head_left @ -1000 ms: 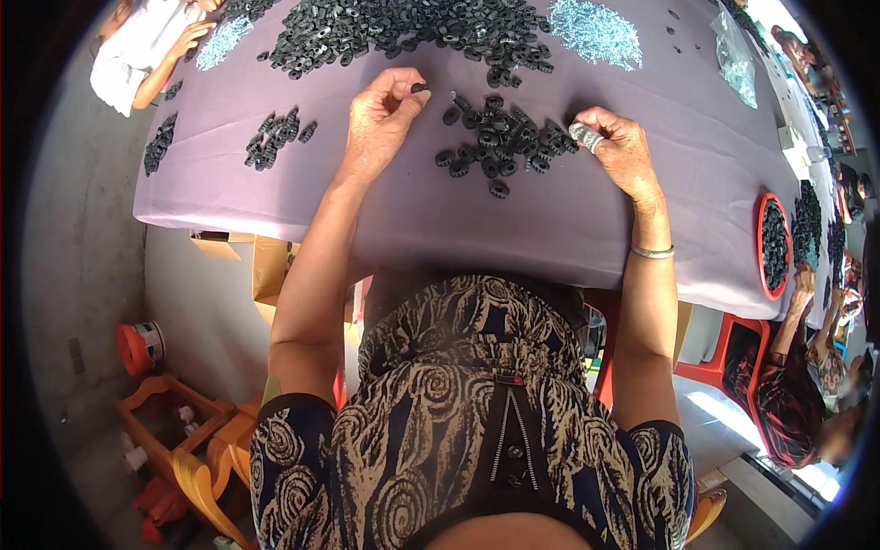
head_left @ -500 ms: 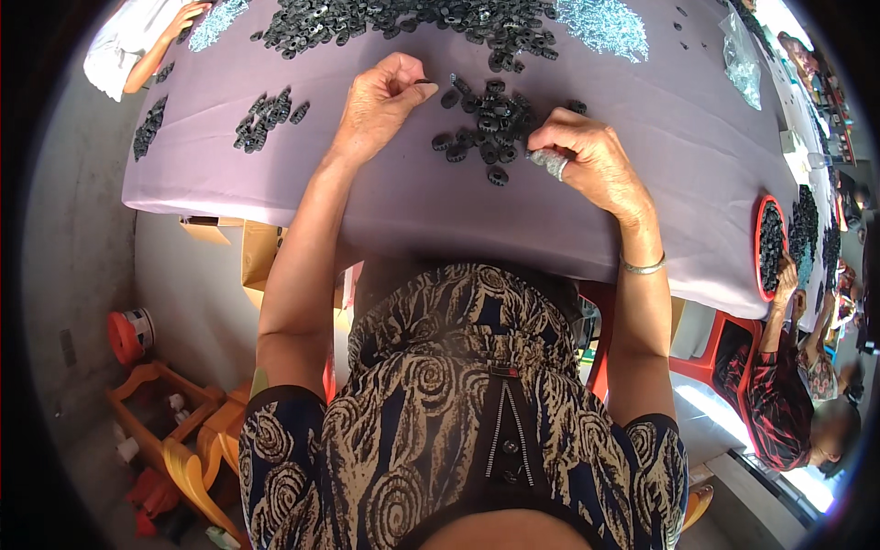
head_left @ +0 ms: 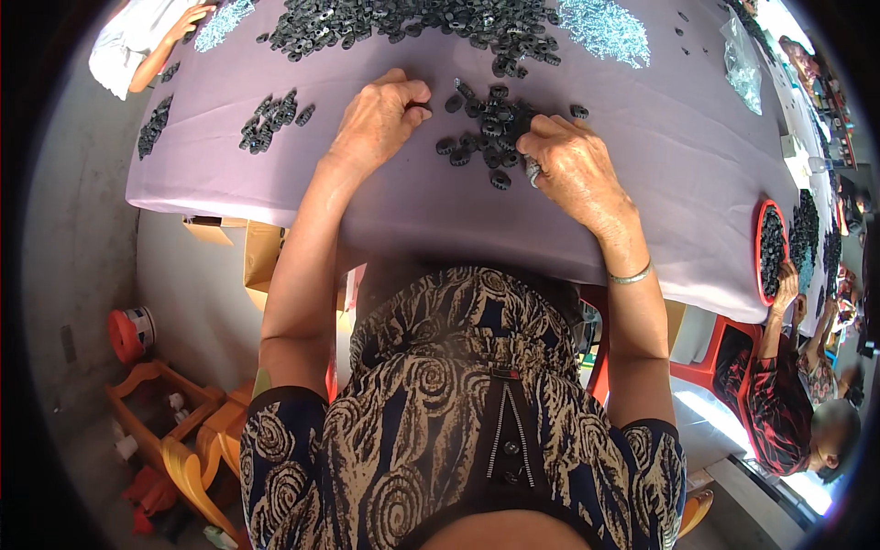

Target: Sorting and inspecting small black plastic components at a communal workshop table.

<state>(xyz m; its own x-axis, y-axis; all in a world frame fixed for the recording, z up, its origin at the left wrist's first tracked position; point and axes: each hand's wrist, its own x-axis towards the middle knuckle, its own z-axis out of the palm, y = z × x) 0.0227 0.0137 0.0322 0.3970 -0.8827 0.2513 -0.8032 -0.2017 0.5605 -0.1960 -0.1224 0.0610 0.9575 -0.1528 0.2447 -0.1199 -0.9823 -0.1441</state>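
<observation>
In the head view, the left hand [head_left: 378,121] is hovering over the purple cloth [head_left: 440,206], thumb and index finger bending toward each other; I cannot tell whether they are pinching anything. The right hand [head_left: 576,165] is resting at the right edge of a small pile of black parts [head_left: 493,130], fingers curling inward (a grey wrap [head_left: 533,171] is covering one), their tips hiding whatever they may be gripping. The small pile is lying between the hands, probably for easy reach by both, while the large heap [head_left: 403,23] is sitting farther off, perhaps leaving working room. The parts are looking small, dark and rounded, with ridged edges.
</observation>
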